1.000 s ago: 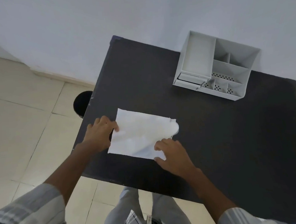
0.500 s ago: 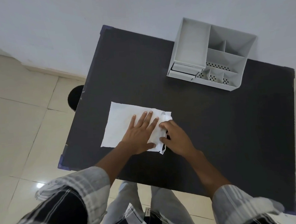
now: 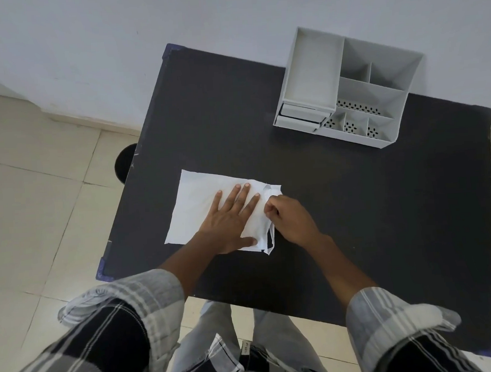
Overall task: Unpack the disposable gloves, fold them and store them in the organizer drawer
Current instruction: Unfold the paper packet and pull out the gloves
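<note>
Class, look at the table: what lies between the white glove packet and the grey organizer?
Nothing. In the head view, the stretch of black table between the glove packet and the organizer is bare.

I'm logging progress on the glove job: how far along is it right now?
Early. Done: the white glove packet lies flat on the black table. In hand: the left hand presses it down while the right hand pinches its right edge, seemingly opening it. Left: no separate glove is out or folded, and the grey organizer looks empty, its drawer nearly shut.
</note>
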